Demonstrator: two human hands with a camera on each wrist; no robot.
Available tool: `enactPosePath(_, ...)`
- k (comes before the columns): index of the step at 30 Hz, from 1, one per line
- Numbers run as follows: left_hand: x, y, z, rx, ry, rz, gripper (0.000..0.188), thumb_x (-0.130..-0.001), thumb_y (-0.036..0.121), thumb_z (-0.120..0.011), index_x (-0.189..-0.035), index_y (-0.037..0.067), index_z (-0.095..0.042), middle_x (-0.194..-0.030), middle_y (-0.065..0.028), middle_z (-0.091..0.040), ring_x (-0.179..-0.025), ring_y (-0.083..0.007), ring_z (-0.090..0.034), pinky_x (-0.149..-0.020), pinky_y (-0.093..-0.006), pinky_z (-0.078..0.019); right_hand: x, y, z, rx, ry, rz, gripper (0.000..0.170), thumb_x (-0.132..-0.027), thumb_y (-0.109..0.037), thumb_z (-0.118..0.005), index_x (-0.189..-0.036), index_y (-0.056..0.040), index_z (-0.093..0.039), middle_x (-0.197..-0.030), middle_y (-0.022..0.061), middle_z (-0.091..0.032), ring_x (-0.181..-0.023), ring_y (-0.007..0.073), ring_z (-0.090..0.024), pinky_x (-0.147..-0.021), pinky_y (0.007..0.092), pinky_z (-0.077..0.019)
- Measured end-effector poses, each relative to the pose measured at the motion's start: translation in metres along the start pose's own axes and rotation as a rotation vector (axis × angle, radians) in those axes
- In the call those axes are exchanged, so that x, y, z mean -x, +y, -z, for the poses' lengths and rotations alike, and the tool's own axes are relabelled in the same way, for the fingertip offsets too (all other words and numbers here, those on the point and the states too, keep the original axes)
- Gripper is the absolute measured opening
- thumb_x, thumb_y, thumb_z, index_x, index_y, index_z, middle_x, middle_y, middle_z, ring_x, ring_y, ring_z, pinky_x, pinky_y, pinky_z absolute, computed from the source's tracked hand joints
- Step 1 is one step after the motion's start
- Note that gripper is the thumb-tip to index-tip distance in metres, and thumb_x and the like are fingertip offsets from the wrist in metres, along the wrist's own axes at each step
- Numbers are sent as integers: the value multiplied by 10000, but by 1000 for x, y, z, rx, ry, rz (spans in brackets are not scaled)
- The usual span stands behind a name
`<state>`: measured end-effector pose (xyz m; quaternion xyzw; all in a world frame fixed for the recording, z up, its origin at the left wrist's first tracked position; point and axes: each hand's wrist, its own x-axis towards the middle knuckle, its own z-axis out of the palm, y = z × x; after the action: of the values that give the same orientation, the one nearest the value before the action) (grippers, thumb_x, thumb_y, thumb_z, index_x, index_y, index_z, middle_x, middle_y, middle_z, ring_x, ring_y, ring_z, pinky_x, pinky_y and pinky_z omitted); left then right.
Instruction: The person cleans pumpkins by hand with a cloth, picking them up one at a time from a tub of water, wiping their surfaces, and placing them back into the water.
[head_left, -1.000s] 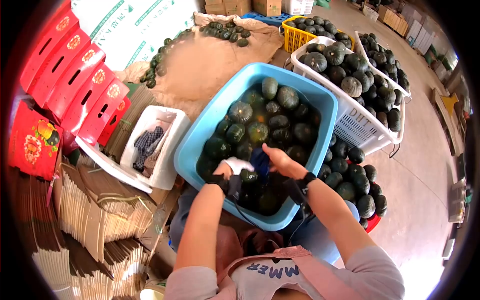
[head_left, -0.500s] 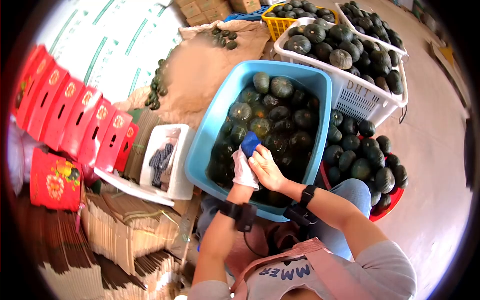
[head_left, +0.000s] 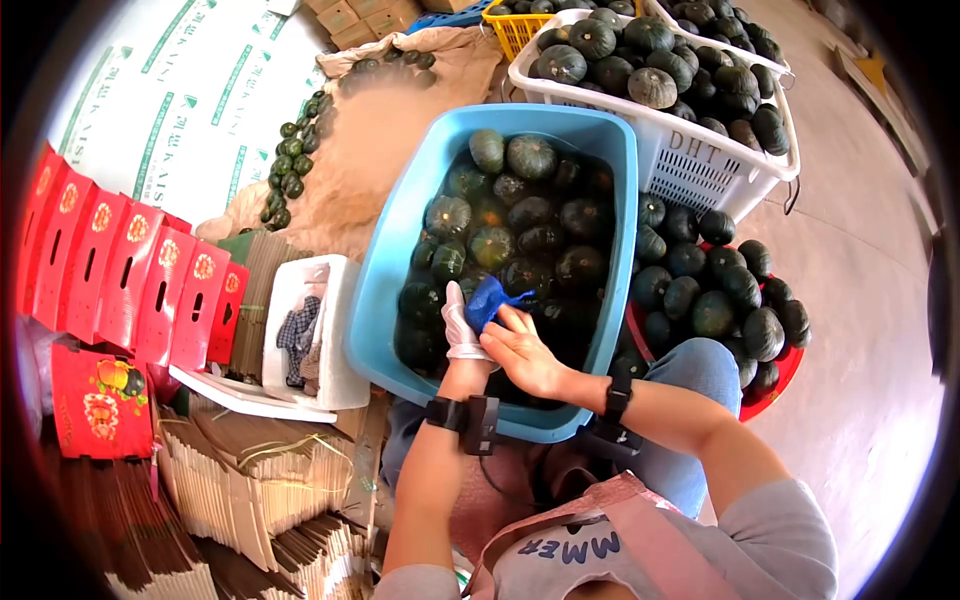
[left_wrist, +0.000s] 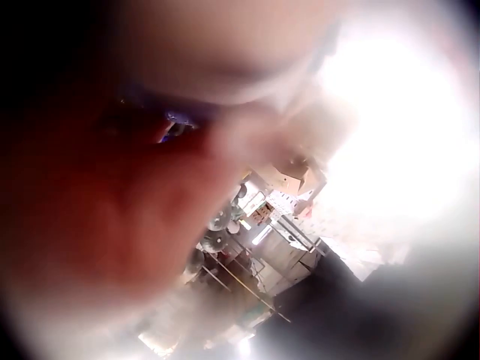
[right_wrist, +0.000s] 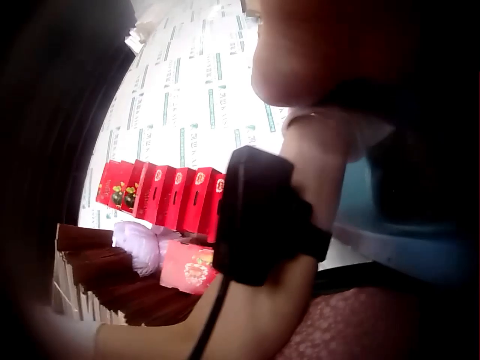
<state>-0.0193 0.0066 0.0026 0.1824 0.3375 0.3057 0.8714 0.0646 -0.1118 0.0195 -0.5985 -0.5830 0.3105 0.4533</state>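
Over the near part of a blue tub (head_left: 375, 325), both hands meet at a blue cloth (head_left: 486, 302). The left hand (head_left: 463, 325), in a whitish glove, is held upright with straight fingers along the cloth's left side. Bare and with fingers extended, the right hand (head_left: 525, 355) lies against the gloved palm, its fingertips at the cloth's lower edge. Dark green squashes (head_left: 492, 247) sit in the tub's water, beyond the hands. Both wrist views are mostly blurred skin; the right wrist view shows the left forearm (right_wrist: 262, 315) with its strapped camera.
White crates of squashes (head_left: 720, 165) stand at the back right, a red basin (head_left: 785, 380) of squashes to the right. Left of the tub are a foam box (head_left: 345, 340), red cartons (head_left: 130, 285) and stacked cardboard (head_left: 215, 490). Squashes rest on brown paper (head_left: 380, 150) behind.
The hands were apart low in the tub, then came together above it around the blue cloth. Since then the gloved hand has tilted upright and the right fingers have spread across its palm.
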Motion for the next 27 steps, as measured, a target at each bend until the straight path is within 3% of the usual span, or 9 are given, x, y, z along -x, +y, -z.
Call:
enactPosePath(4, -13, -33, 4, 204, -550, -17, 429, -966, 516, -371, -1036, 151, -586, -1110, -63, -603, -1081, -266, -559, -973, -424, -431, -15, -14, 28, 196, 123, 14, 332, -985, -327, -427, -1193, -111, -570, -1283, 146, -494, -1268, 368, -357, -996, 533, -325)
enactPosePath(6, 19, -35, -32, 205, -194, -78, 394, -977, 450, -433, -1073, 105, -597, -1099, -58, -621, -997, -216, -597, -901, -350, -477, -23, -2, 29, 128, 160, -27, 367, -985, -337, -425, -1205, -74, -557, -1233, 160, -522, -1209, 356, -438, -963, 500, -370)
enactPosePath(9, 42, -33, -49, -121, -142, -291, 346, -929, 306, -552, -1169, 57, -574, -1133, -81, -615, -1033, -215, -594, -931, -353, -472, -39, 6, 46, -1204, 117, -534, 457, -996, -460, -412, -1156, -72, -591, -1129, 58, -632, -1059, 192, -582, -955, 337, -439)
enactPosePath(12, 56, -20, -58, 1, -191, -255, 374, -891, 245, -537, -1176, 5, -581, -1142, -136, -630, -1052, -271, -602, -964, -393, -463, -36, 8, 56, -1618, 42, -488, 494, -962, -498, -466, -1234, -97, -565, -1171, 65, -632, -1088, 203, -586, -993, 347, -429)
enactPosePath(16, 40, -18, -62, -90, -199, -248, 457, -982, 363, -425, -1217, 7, -588, -1208, -135, -606, -1135, -253, -559, -1010, -369, -416, -20, -1, 62, -1611, 36, -475, 453, -888, -464, -627, -1180, -119, -598, -1132, 41, -650, -1054, 189, -611, -958, 380, -466)
enactPosePath(18, 47, -16, -67, -1012, -23, -810, 385, -996, 292, -453, -1174, -6, -621, -1198, -102, -583, -1154, -219, -517, -1007, -330, -388, -16, 12, 60, -1559, 84, -459, 431, -852, -408, -688, -1143, -98, -612, -1087, 45, -660, -998, 180, -629, -923, 364, -488)
enactPosePath(20, 37, -2, -61, -1321, 60, -1134, 346, -1010, 266, -443, -1144, 16, -642, -1098, -122, -607, -1004, -223, -562, -916, -343, -430, -16, 12, 63, -1505, 137, -440, 418, -817, -352, -750, -1106, -78, -625, -1042, 49, -670, -943, 171, -646, -888, 348, -510)
enactPosePath(25, 51, -21, -65, -959, -213, -787, 387, -1020, 258, -434, -1260, -25, -542, -1216, -97, -586, -1137, -178, -526, -1010, -315, -401, -23, 5, 68, -1272, 255, -577, 406, -823, -372, -710, -978, -1, -663, -918, 83, -682, -811, 166, -656, -753, 308, -528)
enactPosePath(27, 66, -13, -77, -1005, -281, -600, 538, -865, 143, -684, -1328, -8, -456, -1242, -93, -541, -1127, -176, -521, -1012, -313, -404, -22, 6, 66, -1087, 306, -576, 460, -851, -435, -616, -906, 16, -682, -839, 97, -681, -762, 179, -642, -717, 305, -500)
